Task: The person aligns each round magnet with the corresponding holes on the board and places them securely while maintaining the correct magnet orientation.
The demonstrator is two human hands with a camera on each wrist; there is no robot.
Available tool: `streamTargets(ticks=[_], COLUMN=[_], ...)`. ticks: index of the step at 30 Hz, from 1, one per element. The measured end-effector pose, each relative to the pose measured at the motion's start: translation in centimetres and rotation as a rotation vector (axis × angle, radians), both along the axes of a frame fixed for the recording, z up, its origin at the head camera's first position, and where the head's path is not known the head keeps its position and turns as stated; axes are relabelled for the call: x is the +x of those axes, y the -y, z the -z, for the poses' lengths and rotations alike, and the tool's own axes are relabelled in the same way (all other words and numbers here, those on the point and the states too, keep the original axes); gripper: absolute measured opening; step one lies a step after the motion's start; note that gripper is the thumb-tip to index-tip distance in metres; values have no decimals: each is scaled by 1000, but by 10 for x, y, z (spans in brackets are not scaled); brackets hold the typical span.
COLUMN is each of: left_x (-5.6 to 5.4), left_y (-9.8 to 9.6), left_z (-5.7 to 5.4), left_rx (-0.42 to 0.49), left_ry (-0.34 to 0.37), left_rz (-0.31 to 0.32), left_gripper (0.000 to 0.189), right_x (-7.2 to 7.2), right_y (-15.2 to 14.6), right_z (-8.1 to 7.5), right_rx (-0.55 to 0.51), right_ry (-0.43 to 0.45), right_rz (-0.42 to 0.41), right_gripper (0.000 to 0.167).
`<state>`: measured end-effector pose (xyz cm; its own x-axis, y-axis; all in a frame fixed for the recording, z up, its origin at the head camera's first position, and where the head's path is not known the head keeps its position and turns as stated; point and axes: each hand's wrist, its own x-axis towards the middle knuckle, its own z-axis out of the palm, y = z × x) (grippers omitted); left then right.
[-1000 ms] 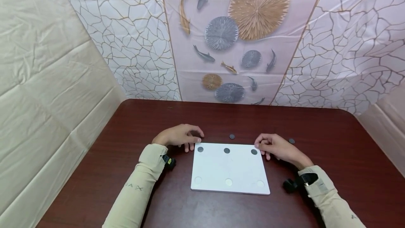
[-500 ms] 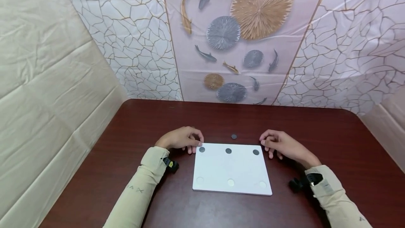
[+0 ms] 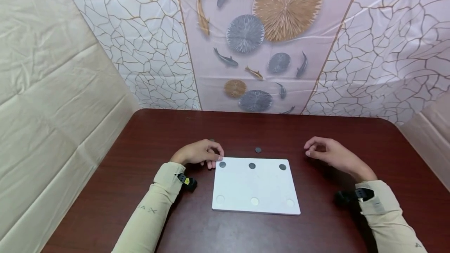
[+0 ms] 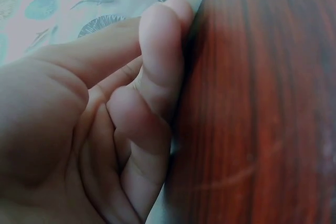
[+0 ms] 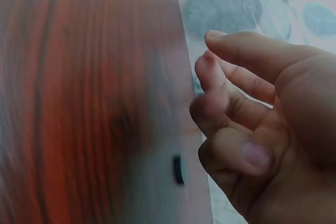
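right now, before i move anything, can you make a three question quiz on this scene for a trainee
1. True or false: the right hand is apart from the white board.
2. Which corner of the white board is the left hand at?
A) near left
B) far left
C) far right
3. Count: how many dark discs sit on the white board, and along which edge?

Key:
1. True
2. B
3. Three, along the far edge
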<state>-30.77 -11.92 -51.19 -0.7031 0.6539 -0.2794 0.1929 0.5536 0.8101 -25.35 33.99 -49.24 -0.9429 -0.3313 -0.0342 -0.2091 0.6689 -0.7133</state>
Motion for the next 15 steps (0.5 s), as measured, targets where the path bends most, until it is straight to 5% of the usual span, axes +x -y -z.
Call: streamTargets(ticks=[15], left_x=[1], left_y=[0], left_z=[-1], left_rx=[7], left_ry=[18], left_rz=[-9], left_gripper=[10], right_x=[-1], right_y=[-45], right_z=[11], right_rx=[59], right_ry=[-141], right_rz=[27], right_gripper=[29])
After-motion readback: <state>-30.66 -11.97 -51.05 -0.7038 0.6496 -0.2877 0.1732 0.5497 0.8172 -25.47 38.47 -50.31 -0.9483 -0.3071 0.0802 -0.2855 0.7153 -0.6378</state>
